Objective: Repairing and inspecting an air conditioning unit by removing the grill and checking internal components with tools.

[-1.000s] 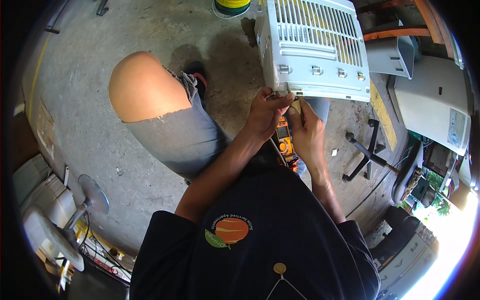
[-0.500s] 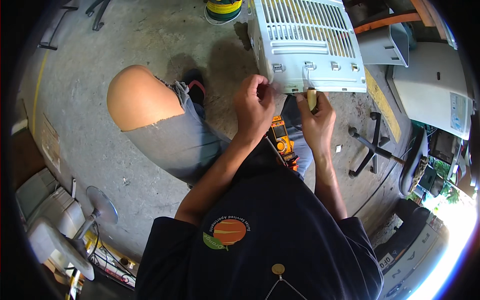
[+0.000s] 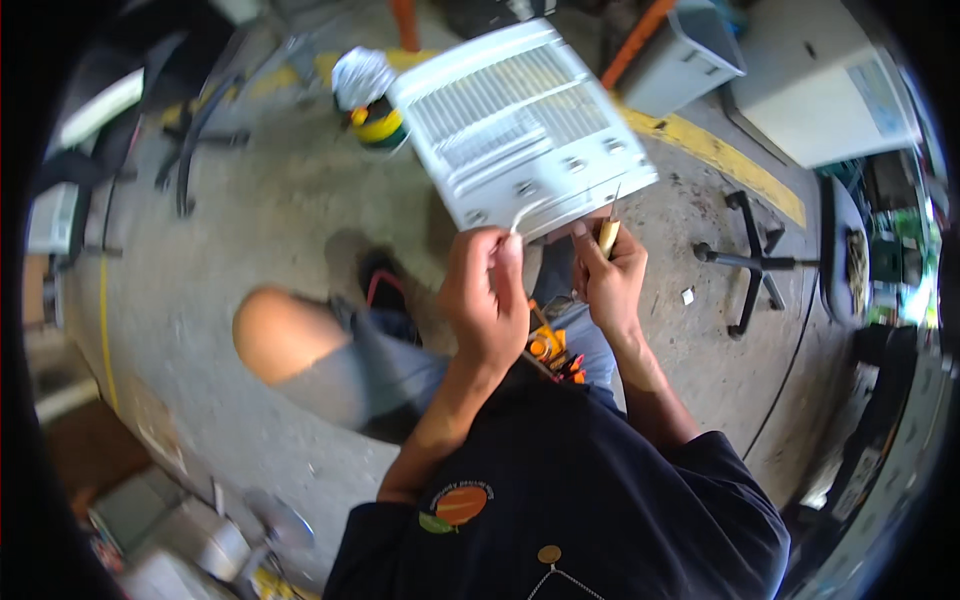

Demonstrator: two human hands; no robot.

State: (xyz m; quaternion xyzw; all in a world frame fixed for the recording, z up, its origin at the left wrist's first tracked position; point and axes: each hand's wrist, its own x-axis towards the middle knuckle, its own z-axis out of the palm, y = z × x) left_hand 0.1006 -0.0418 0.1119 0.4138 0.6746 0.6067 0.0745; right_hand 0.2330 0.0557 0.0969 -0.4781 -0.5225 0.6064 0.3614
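Note:
A white slotted metal housing (image 3: 520,100) with small clips stands in front of me, slightly blurred. My left hand (image 3: 485,295) pinches a thin white bent piece (image 3: 522,214), possibly wire, by its lower edge. My right hand (image 3: 612,285) grips a light wooden-handled tool (image 3: 608,236) with a thin metal shaft, upright beside that edge. An orange handheld meter (image 3: 548,346) and pliers (image 3: 572,370) lie at my lap, partly hidden by my left hand.
A green-and-yellow container (image 3: 378,128) sits left of the housing, an office chair base (image 3: 755,262) at right. A grey bin (image 3: 670,60) and white appliance (image 3: 810,80) stand at back right. Another chair base (image 3: 185,150) is at upper left, a black cable (image 3: 780,390) along the floor.
The view has shifted and blurred, showing more floor beyond the housing. My left hand now pinches the white piece near the edge; the tool in my right hand shows its shaft.

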